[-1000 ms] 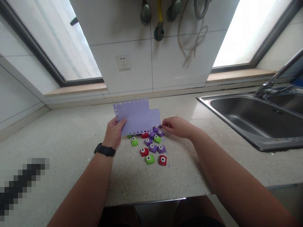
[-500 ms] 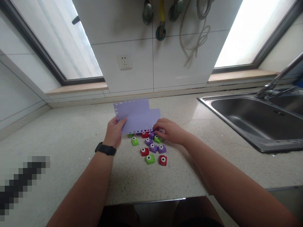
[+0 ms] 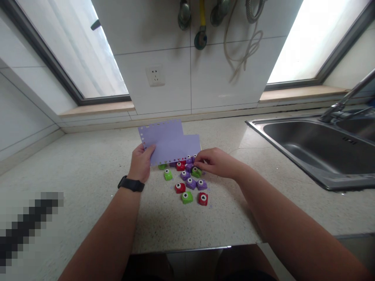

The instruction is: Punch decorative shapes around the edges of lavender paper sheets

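My left hand (image 3: 142, 162), with a black band on its wrist, pinches the left side of a purple sheet of paper (image 3: 170, 142). Small shaped holes line the sheet's top, left and bottom edges, and its upper right corner is cut away. My right hand (image 3: 215, 162) is closed at the sheet's lower right corner, among the craft punches; what its fingertips hold, if anything, is hidden. Just below them sits a green craft punch (image 3: 196, 172). Nearer to me lie purple punches (image 3: 191, 183), red punches (image 3: 203, 199) and another green punch (image 3: 186, 197). The paper partly covers several more.
All this is on a pale speckled countertop (image 3: 96, 164). To the right is a steel sink (image 3: 299, 144) with a faucet (image 3: 334, 109). A tiled wall (image 3: 166, 99) with a socket (image 3: 155, 75) and pipe fittings (image 3: 200, 39) rises behind.
My right hand has drawn slightly back to the right from the paper's edge, uncovering purple punches by the corner. The sheet's upper left part has shifted slightly left in my left hand.
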Motion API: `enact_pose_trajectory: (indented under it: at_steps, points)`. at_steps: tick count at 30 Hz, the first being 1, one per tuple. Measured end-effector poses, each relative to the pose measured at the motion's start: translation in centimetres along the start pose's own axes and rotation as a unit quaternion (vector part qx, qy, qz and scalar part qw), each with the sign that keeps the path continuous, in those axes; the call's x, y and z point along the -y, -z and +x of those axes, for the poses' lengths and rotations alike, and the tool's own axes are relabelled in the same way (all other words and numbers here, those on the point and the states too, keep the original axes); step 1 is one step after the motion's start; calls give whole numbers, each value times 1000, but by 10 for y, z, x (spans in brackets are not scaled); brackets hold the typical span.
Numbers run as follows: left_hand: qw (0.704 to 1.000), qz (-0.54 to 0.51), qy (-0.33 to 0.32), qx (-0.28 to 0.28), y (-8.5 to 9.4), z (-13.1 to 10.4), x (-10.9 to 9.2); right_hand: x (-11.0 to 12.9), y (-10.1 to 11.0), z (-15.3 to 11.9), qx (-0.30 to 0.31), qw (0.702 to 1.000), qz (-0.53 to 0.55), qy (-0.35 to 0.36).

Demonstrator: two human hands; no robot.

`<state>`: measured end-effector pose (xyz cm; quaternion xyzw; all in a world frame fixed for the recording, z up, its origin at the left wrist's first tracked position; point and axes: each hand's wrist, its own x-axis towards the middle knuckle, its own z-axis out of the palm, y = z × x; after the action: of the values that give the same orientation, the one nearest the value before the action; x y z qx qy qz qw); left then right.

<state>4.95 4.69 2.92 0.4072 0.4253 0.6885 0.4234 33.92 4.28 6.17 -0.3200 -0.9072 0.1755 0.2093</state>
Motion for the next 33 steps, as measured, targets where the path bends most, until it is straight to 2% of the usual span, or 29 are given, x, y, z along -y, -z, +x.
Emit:
enact_pose_trajectory:
  at_steps: [3,10,18,22,25,27,30,33]
  points:
    - [1000,3,-4,3,2,1,1,9,-1,-1,7,1000,-6,3]
    - [1000,6,-8,4,4,3,2,27,-12,1,83,993,-78,-9]
    - [1000,2,-12,-2,5,4,2,32,-15,1,83,991,-102,5]
    - [1000,-8,-11,-10,5,5,2,30,-13,1,47,997,-41,34]
    - [1000,-21,-9,-21,5,5,1,26,-11,0,-10,999,26,38]
    - [999,-27,-7,-22,4,5,1,23,-11,-1,-56,994,92,16]
    - [1000,-27,-3,-13,3,3,0,18,-14,1,-135,968,206,-47]
    - [1000,-21,0,1,1,0,-1,12,-18,5,-206,916,336,-71]
